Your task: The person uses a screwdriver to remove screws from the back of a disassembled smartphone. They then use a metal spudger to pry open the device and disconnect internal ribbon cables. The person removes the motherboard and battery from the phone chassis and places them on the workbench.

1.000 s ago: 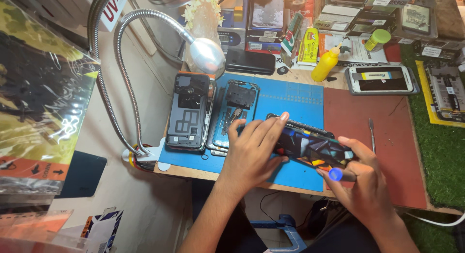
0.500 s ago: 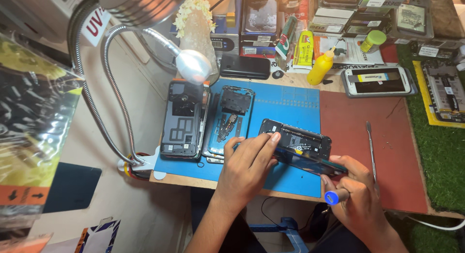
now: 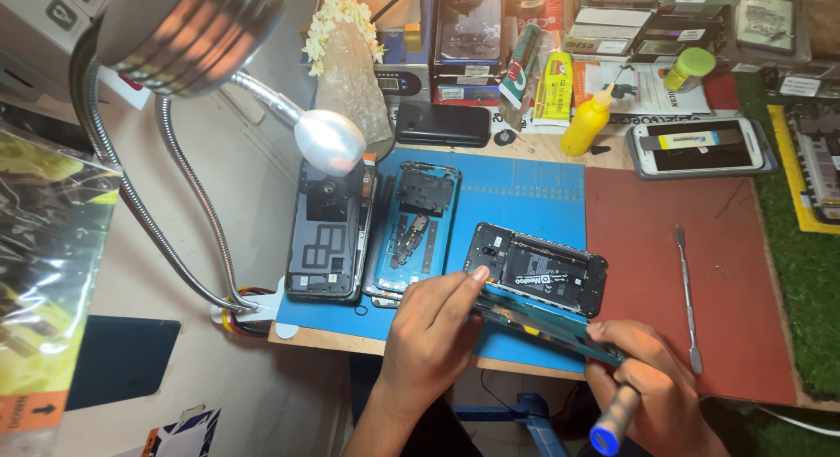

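Note:
An opened black phone [image 3: 538, 269] lies on the blue work mat [image 3: 525, 194], its inner frame and battery cover showing. My left hand [image 3: 433, 334] grips its near left edge with the fingers on the rim. My right hand [image 3: 652, 396] steadies the near right edge of the phone and also holds a screwdriver with a blue-capped handle [image 3: 611, 425] pointing down toward me. A dark panel seems to be parting from the phone's near side. Left of it lie a teal phone frame with loose parts [image 3: 416, 229] and a dark back cover [image 3: 325, 234].
A metal spudger [image 3: 687, 295] rests on the red mat [image 3: 691, 264]. A gooseneck lamp [image 3: 328, 142] hangs over the left. At the back stand a yellow squeeze bottle [image 3: 586, 124], a black phone [image 3: 442, 124], a white phone [image 3: 700, 148] and boxes.
The phone has turned over or opened: its inner frame now faces up. My right hand has dropped lower with the screwdriver. The camera has moved closer.

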